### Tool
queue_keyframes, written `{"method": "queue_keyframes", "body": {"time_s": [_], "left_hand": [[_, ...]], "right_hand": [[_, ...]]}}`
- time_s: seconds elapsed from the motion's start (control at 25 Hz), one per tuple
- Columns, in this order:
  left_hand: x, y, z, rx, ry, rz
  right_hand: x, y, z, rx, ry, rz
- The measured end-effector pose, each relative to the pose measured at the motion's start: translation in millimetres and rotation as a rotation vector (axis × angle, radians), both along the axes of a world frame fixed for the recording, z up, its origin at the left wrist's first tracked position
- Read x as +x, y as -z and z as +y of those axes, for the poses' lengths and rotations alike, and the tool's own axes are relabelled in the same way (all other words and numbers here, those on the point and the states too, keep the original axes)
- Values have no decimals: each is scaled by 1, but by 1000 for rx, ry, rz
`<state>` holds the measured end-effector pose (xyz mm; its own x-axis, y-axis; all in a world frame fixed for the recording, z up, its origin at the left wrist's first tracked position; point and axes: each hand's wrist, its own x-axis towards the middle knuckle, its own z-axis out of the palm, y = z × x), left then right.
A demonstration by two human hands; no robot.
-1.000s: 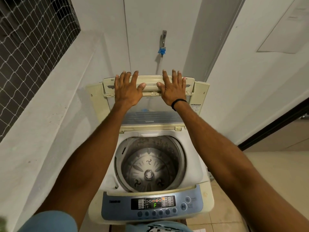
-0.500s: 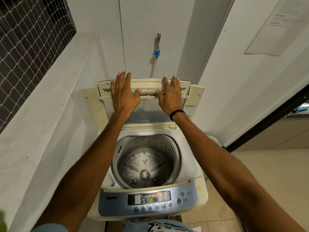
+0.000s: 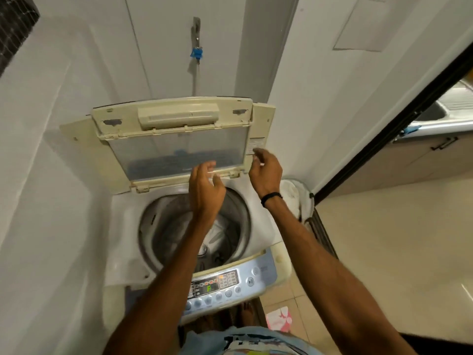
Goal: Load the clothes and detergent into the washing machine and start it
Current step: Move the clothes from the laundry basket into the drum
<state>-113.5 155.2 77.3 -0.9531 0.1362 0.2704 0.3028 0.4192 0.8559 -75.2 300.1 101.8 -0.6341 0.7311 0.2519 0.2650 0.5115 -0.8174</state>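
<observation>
The left forearm crosses the mouth of the grey steel drum (image 3: 158, 226), hiding its middle, so only part of the pale ribbed pulsator (image 3: 218, 235) shows at the bottom. The forearm also covers the left end of the blue control panel (image 3: 258, 276). Both hands are motion-blurred. The left hand (image 3: 204, 187) is loosely open and grasps nothing, in front of the lower edge of the cream lid with its clear window (image 3: 179, 149); whether its fingertips touch the lid cannot be told. The right hand (image 3: 265, 172), also relaxed and empty, is just beside the lid's right edge. The white top-loading washing machine (image 3: 122, 226) stands directly in front of the person against the white wall, its lid folded upright. A white basket (image 3: 294, 188) beside the machine is half hidden and its contents are unreadable. The steel sink (image 3: 435, 111) is cut off at the right.
</observation>
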Motion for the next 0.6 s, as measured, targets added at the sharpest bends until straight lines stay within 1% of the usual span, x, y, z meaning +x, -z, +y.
{"method": "queue_keyframes", "body": {"time_s": [0.08, 0.2, 0.32, 0.44, 0.6], "left_hand": [[28, 27, 19, 1, 97, -158], [61, 48, 43, -48, 193, -292], [84, 60, 73, -111, 288, -375], [98, 76, 118, -152, 310, -412], [113, 95, 194, -201, 267, -457]], "right_hand": [[35, 23, 17, -95, 63, -90], [88, 66, 49, -230, 155, -230], [130, 110, 93, -370, 267, -309], [156, 139, 142, -449, 349, -378], [160, 185, 224, -503, 334, -442]]}}
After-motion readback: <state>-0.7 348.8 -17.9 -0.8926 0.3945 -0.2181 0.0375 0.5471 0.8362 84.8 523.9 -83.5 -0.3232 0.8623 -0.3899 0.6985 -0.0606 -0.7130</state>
